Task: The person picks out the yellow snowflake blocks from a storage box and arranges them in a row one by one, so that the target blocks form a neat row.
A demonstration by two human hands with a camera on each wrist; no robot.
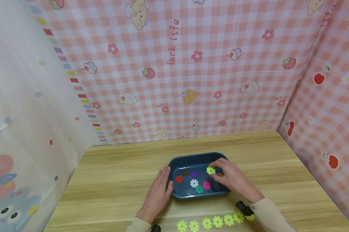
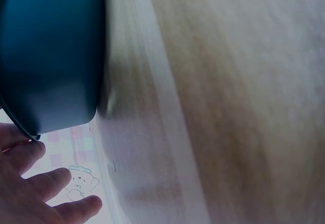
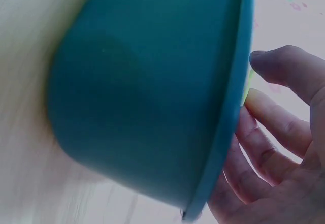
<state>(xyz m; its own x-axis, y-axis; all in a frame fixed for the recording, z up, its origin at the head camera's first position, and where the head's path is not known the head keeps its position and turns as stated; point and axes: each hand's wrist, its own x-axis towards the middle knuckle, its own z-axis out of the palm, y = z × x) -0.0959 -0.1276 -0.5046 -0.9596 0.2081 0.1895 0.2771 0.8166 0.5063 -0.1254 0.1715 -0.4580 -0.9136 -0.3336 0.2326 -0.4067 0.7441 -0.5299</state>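
A dark blue rectangular tray (image 1: 203, 195) stands on the wooden table, with several notched plastic discs inside. My right hand (image 1: 235, 178) reaches over its right end and pinches a yellow-green disc (image 1: 210, 170) between thumb and index finger. In the right wrist view only a sliver of that disc (image 3: 248, 86) shows past the rim. My left hand (image 1: 158, 190) rests with fairly straight fingers against the left side of the tray. Around the tray floor lie red (image 1: 179, 179), brown (image 1: 185, 171), purple (image 1: 194, 174), white (image 1: 194, 183), green (image 1: 199, 189) and pink discs (image 1: 207, 185). An orange disc (image 1: 220, 174) is partly hidden by my right hand.
A row of yellow-green discs (image 1: 207, 223) lies on the table (image 1: 110, 190) in front of the tray, its right end partly covered by my right wrist. Pink checked cloth (image 1: 174, 80) hangs behind the table, with more cloth on both sides.
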